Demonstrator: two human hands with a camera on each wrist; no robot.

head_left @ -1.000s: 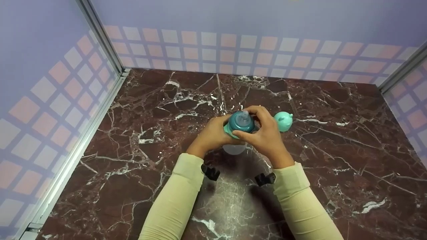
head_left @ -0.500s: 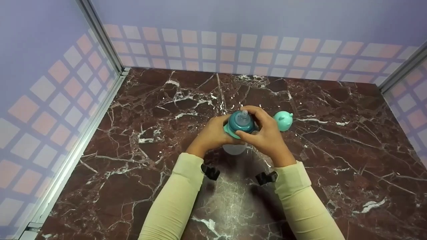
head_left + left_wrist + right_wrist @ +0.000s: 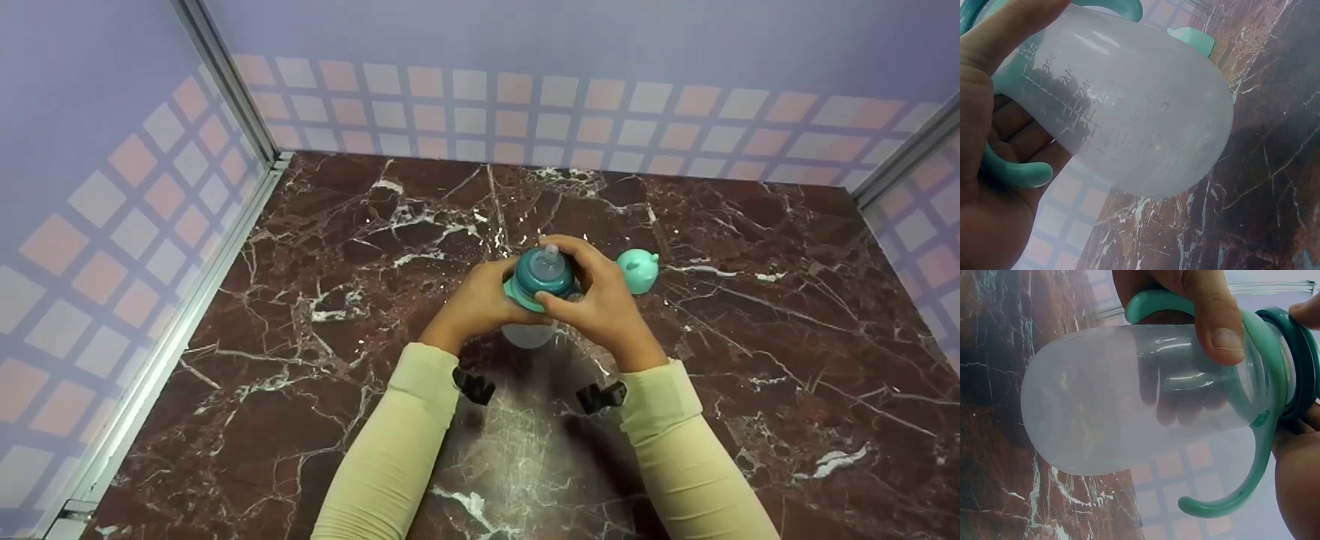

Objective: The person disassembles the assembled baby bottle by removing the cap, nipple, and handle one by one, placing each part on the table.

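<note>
Head view: a feeding bottle (image 3: pixel 529 335) is held just right of the frame's centre, its translucent base toward the bottom edge and its clear teat (image 3: pixel 550 260) pointing up toward the camera. Left hand (image 3: pixel 480 300): curled round the bottle body, just left of the teat; in the left wrist view its thumb crosses the upper left of the frame and its fingers lie behind the wall, near the raised scale marks (image 3: pixel 1067 101). Right hand (image 3: pixel 604 304): curved, thumb and fingers gripping the teal ring (image 3: pixel 541 283) below the teat. Right wrist view: bottle lies across the frame, rounded base at left, ring at the right edge; mint handles (image 3: pixel 1261 461) arch out above and below the body, and a clear strip of neck shows between handle piece and ring. Whether the base touches the desk (image 3: pixel 360 420) cannot be told. A mint cap (image 3: pixel 638 271) with small raised bumps sits on the desk right of centre, near the right hand. Desk: dark red-brown, white-veined. Lilac wall (image 3: pixel 450 37) with pink and white squares across the top. Pale sleeves (image 3: pixel 382 457) enter from the bottom edge.
</note>
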